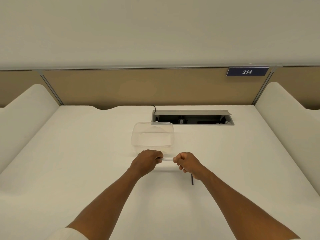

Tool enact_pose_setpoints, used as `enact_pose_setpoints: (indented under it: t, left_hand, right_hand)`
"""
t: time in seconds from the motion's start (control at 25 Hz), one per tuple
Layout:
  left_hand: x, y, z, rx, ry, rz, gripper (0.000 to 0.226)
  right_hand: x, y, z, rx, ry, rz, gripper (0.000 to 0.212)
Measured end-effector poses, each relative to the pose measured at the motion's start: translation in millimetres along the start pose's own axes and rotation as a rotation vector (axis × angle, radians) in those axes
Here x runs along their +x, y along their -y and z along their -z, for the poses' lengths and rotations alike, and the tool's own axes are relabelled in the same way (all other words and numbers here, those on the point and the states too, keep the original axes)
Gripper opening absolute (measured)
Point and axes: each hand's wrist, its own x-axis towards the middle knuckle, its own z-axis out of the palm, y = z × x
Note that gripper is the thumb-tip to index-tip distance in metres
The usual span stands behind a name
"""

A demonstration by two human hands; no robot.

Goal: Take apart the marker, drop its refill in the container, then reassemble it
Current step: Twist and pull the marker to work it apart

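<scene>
Fingers (158, 155) of the left hand (147, 161) curled tight round one end of the marker (167, 159), just below the middle of the frame. Fingers of the right hand (187, 163) clenched round the other end, knuckles facing the left hand. Only a short pale, shiny stretch of the marker visible between the two fists, lying level and running left to right, held slightly above the worktop (86, 161). Cannot tell from this view whether the marker is whole or already partly pulled apart.

Just beneath the right wrist, a thin dark stick (192, 179) lying on the worktop, pointing toward the bottom of the frame, its upper end hidden behind the hand; too small to identify with certainty.

Directly above the hands, near but not touching them, a clear plastic container (152, 135), rectangular with rounded corners, open at the top, nothing seen inside.

Both bare forearms reaching up from the bottom edge of the frame, a strip of white sleeve (69, 234) at lower left.

Further up, right of centre, an open cable hatch (192, 117) set into the white worktop, dark inside, with a black cable (153, 106) running out at its upper left. Behind that, a tan partition panel (121, 87) across the frame, carrying a blue sign (247, 71) reading 214 at upper right. White curved dividers at far left and far right.
</scene>
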Motion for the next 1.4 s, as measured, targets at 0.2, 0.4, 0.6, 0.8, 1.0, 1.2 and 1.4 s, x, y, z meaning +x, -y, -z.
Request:
enact_pose_setpoints:
  t: [0.2, 0.4, 0.6, 0.8, 1.0, 1.2, 1.4]
  left_hand:
    - [-0.2, 1.8, -1.2, -0.001, -0.003, 0.005, 0.007]
    - [-0.4, 0.1, -0.2, -0.010, -0.002, -0.011, 0.007]
    - [0.1, 1.0, 0.5, -0.013, -0.018, -0.009, 0.007]
    - [-0.4, 1.6, 1.4, -0.007, -0.022, -0.011, 0.007]
    - [-1.9, 0.4, 0.4, -0.010, -0.008, -0.006, 0.006]
    - [-2.1, 0.1, 1.5, -0.006, -0.012, -0.009, 0.007]
    - [-2.9, 0.4, 1.3, -0.005, 0.000, -0.008, 0.007]
  right_hand:
    - [-2.0, 3.2, -0.5, 0.040, 0.025, -0.057, 0.030]
    - [-0.4, 1.7, -2.7, -0.019, 0.012, -0.043, 0.032]
    - [0.9, -0.9, -2.3, 0.024, -0.019, 0.045, 0.013]
    - [-2.5, 6.4, -2.7, 0.017, 0.019, -0.073, 0.042]
    - [-2.8, 0.9, -2.8, -0.010, 0.016, 0.008, 0.015]
    - [-5.4, 3.2, -1.9, 0.035, 0.024, -0.048, 0.035]
    - [-6.7, -1.1, -1.4, -0.013, 0.027, 0.000, 0.027]
